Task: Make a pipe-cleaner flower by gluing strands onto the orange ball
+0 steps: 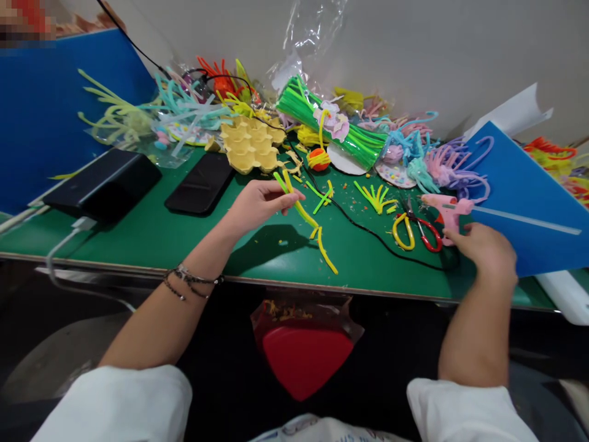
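Note:
My left hand (263, 205) is pinched around green and yellow pipe cleaners (300, 210) above the table. A bent yellow pipe cleaner piece (326, 250) lies on the tabletop below them. At the right, my right hand (490, 248) is closed on the handle of a pink glue gun (451, 212), its nozzle pointing left; some fingers are hidden. Beside the gun are scissors (416, 230) with one yellow and one red handle loop. Short green and yellow pipe cleaner bundles (377, 197) and crossed pieces (321, 196) lie between my hands.
A black cable (363, 228) runs across the green table (271, 261). A phone (200, 184), a black device (103, 184) and an egg carton (251, 144) stand left. Bagged green pipe cleaners (331, 123) lie behind. Blue panels (524, 202) flank the workspace; a red bin (307, 359) sits below.

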Demonstrator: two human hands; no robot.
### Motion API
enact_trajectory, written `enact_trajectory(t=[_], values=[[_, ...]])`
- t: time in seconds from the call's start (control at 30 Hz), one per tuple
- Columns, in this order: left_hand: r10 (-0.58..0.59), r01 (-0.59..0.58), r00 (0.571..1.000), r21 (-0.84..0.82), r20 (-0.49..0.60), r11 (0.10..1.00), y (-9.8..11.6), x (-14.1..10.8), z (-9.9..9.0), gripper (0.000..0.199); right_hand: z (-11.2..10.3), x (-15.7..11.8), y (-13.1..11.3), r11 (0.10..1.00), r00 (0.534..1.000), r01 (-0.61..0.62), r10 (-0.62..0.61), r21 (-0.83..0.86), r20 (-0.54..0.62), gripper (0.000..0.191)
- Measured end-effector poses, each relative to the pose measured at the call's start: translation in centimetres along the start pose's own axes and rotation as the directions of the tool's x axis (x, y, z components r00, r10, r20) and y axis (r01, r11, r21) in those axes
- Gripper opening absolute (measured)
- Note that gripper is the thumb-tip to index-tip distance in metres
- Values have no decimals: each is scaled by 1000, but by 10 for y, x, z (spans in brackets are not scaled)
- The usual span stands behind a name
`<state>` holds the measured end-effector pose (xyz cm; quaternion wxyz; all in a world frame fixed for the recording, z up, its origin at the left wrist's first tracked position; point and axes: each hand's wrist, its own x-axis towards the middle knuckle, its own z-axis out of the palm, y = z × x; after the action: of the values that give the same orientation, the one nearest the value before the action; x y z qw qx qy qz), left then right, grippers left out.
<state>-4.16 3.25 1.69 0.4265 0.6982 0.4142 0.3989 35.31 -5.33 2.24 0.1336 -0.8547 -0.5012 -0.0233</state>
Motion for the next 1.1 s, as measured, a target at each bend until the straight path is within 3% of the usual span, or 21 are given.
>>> enact_trajectory(t=[0.03, 0.07, 0.13, 0.2, 0.27, 0.37, 0.43, 0.5, 0.57, 0.7, 0.83, 0.97, 1.03, 1.1], values=[[-8, 8, 1000, -19, -1, 1000, -1, 1, 0, 27, -9, -10, -7, 990, 997, -61, 66, -125, 41, 28], [-16, 16, 1000, -41, -6, 999, -3, 1, 0, 26, -18, -19, -17, 985, 993, -35, 54, -168, 108, 28], [-42, 42, 999, -103, 3, 994, -7, 2, -1, 26, -34, -35, -42, 980, 967, 186, -170, -65, 190, 20], [-74, 83, 996, -159, 58, 984, -12, 4, -2, 27, -43, -42, -72, 894, 884, 434, -446, 108, 143, 18], [-101, 124, 986, -177, 131, 976, -16, 4, -3, 28, -42, -38, -107, 753, 764, 599, -639, 271, 87, 20], [-129, 168, 969, -179, 210, 970, -19, 5, -3, 32, -21, -19, -160, 507, 538, 774, -842, 380, 27, 17], [-149, 202, 957, -203, 250, 958, -19, 5, -2, 33, 1, -6, -191, 422, 409, 832, -905, 361, 115, 21], [-169, 231, 944, -203, 283, 952, -19, 5, -1, 35, 24, 2, -212, 378, 337, 908, -915, 179, 223, 27], [-179, 239, 934, -169, 308, 956, -19, 6, -1, 33, 42, 5, -224, 351, 316, 935, -889, 50, 331, 28], [-151, 197, 946, -139, 287, 970, -22, 7, 0, 28, 56, 5, -226, 333, 302, 943, -877, 19, 372, 23], [-148, 190, 950, -130, 275, 973, -23, 7, 7, 27, 47, 8, -216, 366, 345, 931, -880, 4, 326, 22], [-130, 182, 936, -133, 328, 974, -19, 4, 19, 28, 26, -1, -195, 520, 517, 853, -853, 32, 77, 29], [-104, 168, 925, -147, 366, 975, -17, 2, 25, 28, 17, -13, -181, 547, 599, 787, -788, 286, -141, 23], [-90, 165, 913, -159, 397, 973, -14, 0, 29, 29, 12, -27, -168, 479, 684, 659, -703, 580, -197, 20]])
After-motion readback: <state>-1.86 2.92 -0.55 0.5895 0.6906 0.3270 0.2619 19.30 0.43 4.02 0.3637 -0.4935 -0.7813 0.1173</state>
